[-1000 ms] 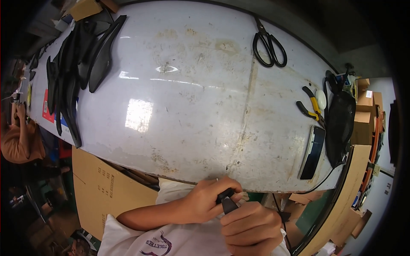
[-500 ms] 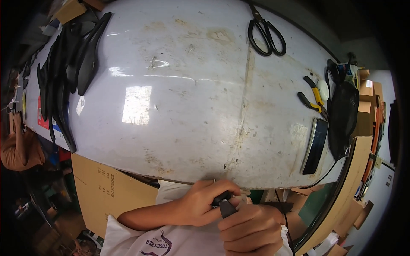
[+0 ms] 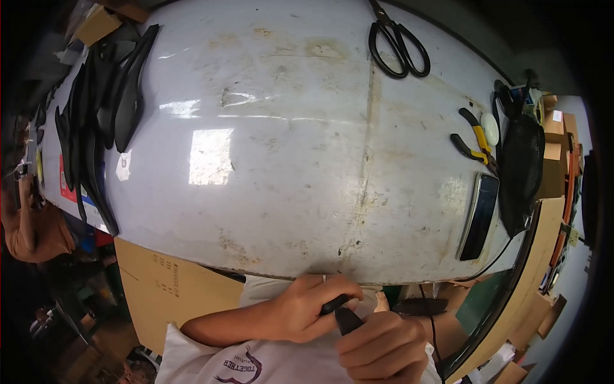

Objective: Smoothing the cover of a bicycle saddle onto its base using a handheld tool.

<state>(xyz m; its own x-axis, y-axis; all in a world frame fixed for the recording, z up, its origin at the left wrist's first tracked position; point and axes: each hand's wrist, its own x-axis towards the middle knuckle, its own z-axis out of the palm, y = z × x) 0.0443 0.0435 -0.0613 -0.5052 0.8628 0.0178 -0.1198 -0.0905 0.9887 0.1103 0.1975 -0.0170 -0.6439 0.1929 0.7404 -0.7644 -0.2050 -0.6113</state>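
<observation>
From my remote seat, sweeping left to right, I first pick out a heap of curved black pieces (image 3: 131,105) lying at the far left of the pale surface (image 3: 288,192). Next comes the left hand (image 3: 306,308), its fingers bent and closed on a black part (image 3: 334,304) near the middle of the near edge, in front of the white shirt (image 3: 294,361). That part's visible length runs mostly left to right, its right end a little farther from the body. Just beside it, a dark grey piece (image 3: 348,321) juts from the clenched right hand (image 3: 384,342); its blunt end points away from the body and to the left, its long axis slanting back into the fist. I can't tell whether these are one object or two, since the fingers hide the rest.

I judge the step in hand to be close two-handed work on these dark parts. To my mind, the next move calls for a firm grip on both sides and careful alignment where they meet.

Farther right, scissors (image 3: 385,24), yellow-and-black pliers (image 3: 480,136) and a phone (image 3: 478,217) lie apart from the hands, with a black pouch (image 3: 521,173) beyond.
</observation>
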